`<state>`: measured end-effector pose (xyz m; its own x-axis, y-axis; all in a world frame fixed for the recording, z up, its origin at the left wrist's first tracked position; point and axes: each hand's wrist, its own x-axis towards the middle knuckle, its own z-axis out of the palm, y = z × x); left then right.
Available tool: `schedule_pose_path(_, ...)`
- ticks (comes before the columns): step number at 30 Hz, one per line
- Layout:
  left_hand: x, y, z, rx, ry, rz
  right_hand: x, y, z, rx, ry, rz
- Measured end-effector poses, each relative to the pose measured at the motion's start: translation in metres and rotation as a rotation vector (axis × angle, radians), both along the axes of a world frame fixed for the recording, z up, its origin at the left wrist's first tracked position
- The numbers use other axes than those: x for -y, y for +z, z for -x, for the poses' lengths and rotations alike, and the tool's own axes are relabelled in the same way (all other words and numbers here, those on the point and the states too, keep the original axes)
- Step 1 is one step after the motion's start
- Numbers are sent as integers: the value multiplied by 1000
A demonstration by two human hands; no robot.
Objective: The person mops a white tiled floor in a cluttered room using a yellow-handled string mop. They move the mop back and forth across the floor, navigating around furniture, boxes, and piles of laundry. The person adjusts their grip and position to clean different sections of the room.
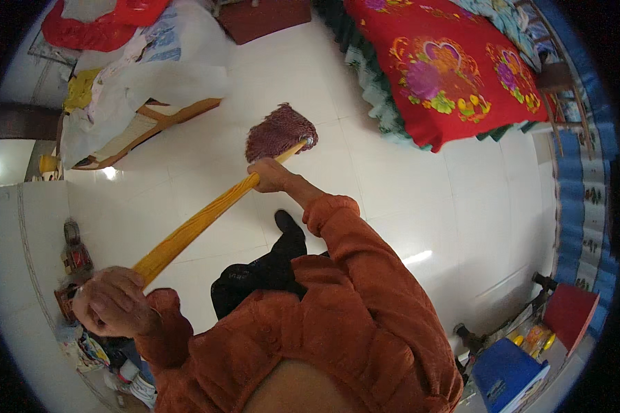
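Observation:
A mop with a yellow wooden handle (196,224) slants across the view from lower left to upper middle. Its dark maroon, shaggy head (279,132) lies spread on the white tiled floor. My left hand (114,301) is closed round the top end of the handle, at the lower left. Farther down the shaft, close to the mop head, my right hand (272,175) grips it with the fingers wrapped round. Both sleeves are rust-orange, and my dark shoe (287,221) stands on the floor below the mop head.
A bed with a red flowered cover (441,76) and green ruffle stands at upper right. Furniture under pale sheeting (151,103) is at upper left. A blue bin (506,375) sits at lower right. Assorted items (89,347) line the left wall.

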<state>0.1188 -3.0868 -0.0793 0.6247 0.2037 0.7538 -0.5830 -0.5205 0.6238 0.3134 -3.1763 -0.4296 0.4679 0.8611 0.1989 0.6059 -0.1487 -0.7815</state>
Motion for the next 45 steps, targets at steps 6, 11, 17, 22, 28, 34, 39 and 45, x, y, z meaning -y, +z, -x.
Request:
schedule_pose_path(6, 60, 11, -35, -15, -457, 8, 120, 22, 23, -141, -306, 30)
schedule_pose_path(11, 103, 5, -58, -136, -789, 280, 215, 17, 44, -132, -549, -37)
schedule_pose_path(17, 156, -46, -81, -198, -743, 321, 324, -22, 74, 21, -829, -1)
schedule_pose_path(22, 196, -93, -66, -462, -660, 398, 387, -55, 123, 85, -1066, 123)
schedule_pose_path(28, 181, -85, -13, -455, -672, 465, 344, -53, 186, 135, -1282, 44)
schedule_pose_path(34, 104, -46, 77, -384, -533, 420, 240, -41, 218, 173, -1110, -67)
schedule_pose_path(39, 69, -18, 162, -320, -312, 298, 156, -21, 237, 70, -856, -298)
schedule_pose_path(45, 73, 23, 231, -245, 221, 431, 65, -26, 269, -24, -332, -214)
